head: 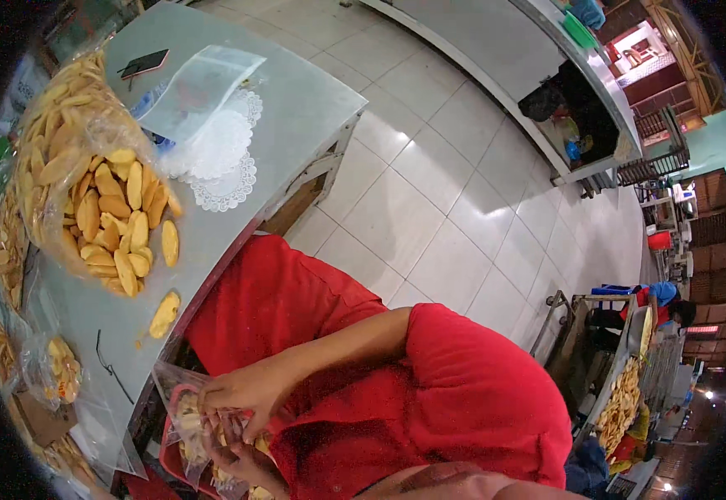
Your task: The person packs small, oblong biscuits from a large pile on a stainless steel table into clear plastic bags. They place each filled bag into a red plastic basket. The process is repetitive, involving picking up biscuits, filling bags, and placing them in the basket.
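A clear plastic bag (186, 415) with pale yellow pieces in it is at the lower centre, over a red plastic tub (171, 453) that holds more such pieces. My right hand (253, 384) comes from above with its fingers curled on the bag's top. Just below it, close against those fingers, my left hand (235, 453) grips the bag too; its fingertips are partly hidden by plastic and glare. On the table (206, 250), a large clear bag (56, 150) lies open, full of golden oval biscuits (110, 203). Single biscuits lie outside its mouth.
A phone (145, 64), flat plastic bags (203, 90) and white lace paper doilies (222, 162) lie on the table. Nearer are a small filled bag (63, 372) and a dark twist of wire (110, 369). Another person (656, 300) is at the far right, by a tray of biscuits (619, 406).
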### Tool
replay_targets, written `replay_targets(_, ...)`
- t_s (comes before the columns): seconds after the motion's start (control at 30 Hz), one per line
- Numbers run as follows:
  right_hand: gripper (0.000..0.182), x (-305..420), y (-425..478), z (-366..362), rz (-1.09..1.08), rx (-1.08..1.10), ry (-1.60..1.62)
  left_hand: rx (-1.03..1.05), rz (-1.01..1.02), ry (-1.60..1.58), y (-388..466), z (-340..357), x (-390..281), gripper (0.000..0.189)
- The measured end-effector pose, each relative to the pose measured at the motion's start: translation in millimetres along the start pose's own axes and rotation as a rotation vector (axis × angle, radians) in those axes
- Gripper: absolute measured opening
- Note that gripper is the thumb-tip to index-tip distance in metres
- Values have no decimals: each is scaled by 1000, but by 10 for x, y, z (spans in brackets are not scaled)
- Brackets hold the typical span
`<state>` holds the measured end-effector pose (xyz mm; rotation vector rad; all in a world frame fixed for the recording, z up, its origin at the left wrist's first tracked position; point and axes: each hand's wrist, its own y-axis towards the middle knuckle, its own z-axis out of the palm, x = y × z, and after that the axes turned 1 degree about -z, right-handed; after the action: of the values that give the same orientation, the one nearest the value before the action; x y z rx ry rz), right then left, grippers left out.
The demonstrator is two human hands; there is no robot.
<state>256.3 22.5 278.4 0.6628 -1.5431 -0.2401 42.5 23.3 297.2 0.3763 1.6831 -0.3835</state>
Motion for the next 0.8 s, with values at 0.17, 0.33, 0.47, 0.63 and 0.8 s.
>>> replay_targets(0.17,57,18,-34,6,98,39,94,-144,-17,-101,-53,71,20,72)
replay_targets(0.33,53,20,-46,20,38,10,-37,-135,-17,-101,-70,58,98,52)
replay_targets(0.47,49,285,-65,182,318,-83,-425,-244,-54,240,-94,213,-39,33)
replay_targets(0.63,37,301,-153,304,179,78,-741,-331,4,499,-83,193,151,25)
replay_targets(0.8,31,354,-145,22,498,130,-741,-228,-66,263,-115,159,121,13)
